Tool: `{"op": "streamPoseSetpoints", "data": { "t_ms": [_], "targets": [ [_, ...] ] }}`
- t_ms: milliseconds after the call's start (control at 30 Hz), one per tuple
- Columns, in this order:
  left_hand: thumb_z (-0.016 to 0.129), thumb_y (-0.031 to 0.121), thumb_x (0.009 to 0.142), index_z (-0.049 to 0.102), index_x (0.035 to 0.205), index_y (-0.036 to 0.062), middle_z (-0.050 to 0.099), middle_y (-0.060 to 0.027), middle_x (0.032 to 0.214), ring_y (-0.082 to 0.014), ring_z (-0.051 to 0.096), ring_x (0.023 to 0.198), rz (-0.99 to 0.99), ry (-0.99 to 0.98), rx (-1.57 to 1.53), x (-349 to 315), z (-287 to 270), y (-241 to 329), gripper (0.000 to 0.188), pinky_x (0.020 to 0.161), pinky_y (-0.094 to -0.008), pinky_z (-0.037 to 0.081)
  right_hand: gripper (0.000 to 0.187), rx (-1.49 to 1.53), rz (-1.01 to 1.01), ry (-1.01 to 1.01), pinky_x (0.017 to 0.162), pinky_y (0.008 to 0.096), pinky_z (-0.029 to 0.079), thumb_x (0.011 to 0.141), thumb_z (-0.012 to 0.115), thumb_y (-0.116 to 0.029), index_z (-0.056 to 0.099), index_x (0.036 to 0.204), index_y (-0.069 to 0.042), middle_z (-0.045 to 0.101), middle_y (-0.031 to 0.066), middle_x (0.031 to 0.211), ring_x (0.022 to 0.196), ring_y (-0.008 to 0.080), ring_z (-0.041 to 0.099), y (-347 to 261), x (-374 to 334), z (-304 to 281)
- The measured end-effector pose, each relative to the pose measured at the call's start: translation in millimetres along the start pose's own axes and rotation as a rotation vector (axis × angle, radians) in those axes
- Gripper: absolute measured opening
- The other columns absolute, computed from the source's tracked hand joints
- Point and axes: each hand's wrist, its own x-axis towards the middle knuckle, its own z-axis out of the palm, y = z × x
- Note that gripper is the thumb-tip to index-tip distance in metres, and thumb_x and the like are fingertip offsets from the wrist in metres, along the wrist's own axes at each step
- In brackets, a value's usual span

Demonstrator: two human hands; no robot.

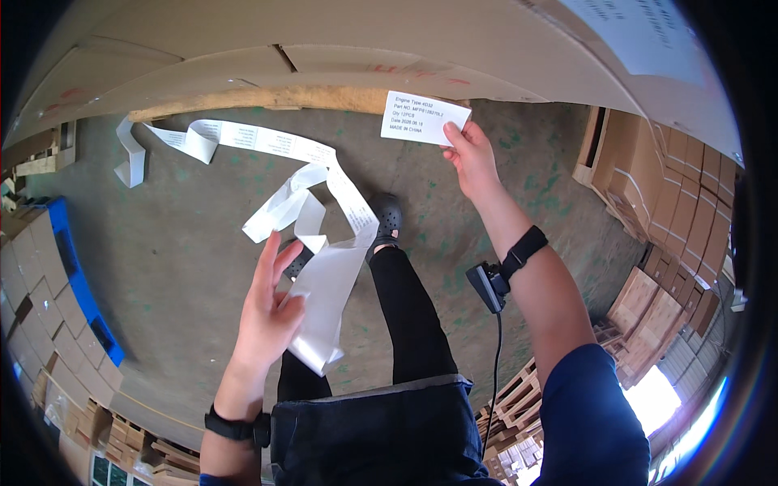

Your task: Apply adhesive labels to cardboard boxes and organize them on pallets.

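Note:
My right hand, raised toward the cartons ahead, pinches a white rectangular label by its right end between thumb and fingers. Printed lines face up on it. A long strip of label backing hangs from my left hand, the thumb lying against the strip and the index and middle fingers stretched out; the other fingers are partly hidden. The strip twists and folds above my legs, then runs away to the far left, with small print along parts of it.
Stacked brown cartons on a wooden pallet stand close ahead. More strapped cartons are at the right, above wooden pallets. At the left, cartons stand by a blue pallet. A small device with a cable hangs at my right wrist.

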Motion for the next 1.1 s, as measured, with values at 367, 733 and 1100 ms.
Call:
{"op": "streamPoseSetpoints", "data": {
  "t_ms": [367,733,1100],
  "targets": [
    [0.039,-0.014,0.068,0.019,0.137,0.011,0.039,-0.0121,0.131,0.001,0.033,0.048,-0.085,0.114,0.111,-16,-20,-23,0.077,0.044,-0.0147,0.03,0.024,0.014,-0.073,0.047,0.056,0.018,0.038,0.083,0.06,-0.021,0.052,0.1,-0.007,0.057,-0.0013,0.09,0.074,0.005,0.05,4,61,2],
    [0.036,-0.016,0.067,0.022,0.136,0.0095,0.04,-0.0124,0.13,-0.0003,0.04,0.054,-0.097,0.148,0.047,-13,-23,-19,0.074,0.048,-0.0156,0.035,0.033,-0.2,-0.002,0.268,0.061,0.0207,0.042,0.082,0.061,-0.028,0.052,0.104,-0.006,0.057,0.0005,0.091,0.079,0.0083,0.053,-8,70,18],
    [0.037,-0.015,0.069,0.032,0.13,0.0049,0.044,-0.0119,0.126,-0.0097,0.053,0.082,-0.118,0.123,0.0,-65,-26,2,0.064,0.069,-0.0213,0.044,0.034,-0.766,0.131,0.183,0.08,0.0347,0.043,0.083,0.052,-0.021,0.051,0.114,-0.006,0.059,0.0118,0.104,0.095,0.025,0.056,-8,84,-31]
  ]
}}
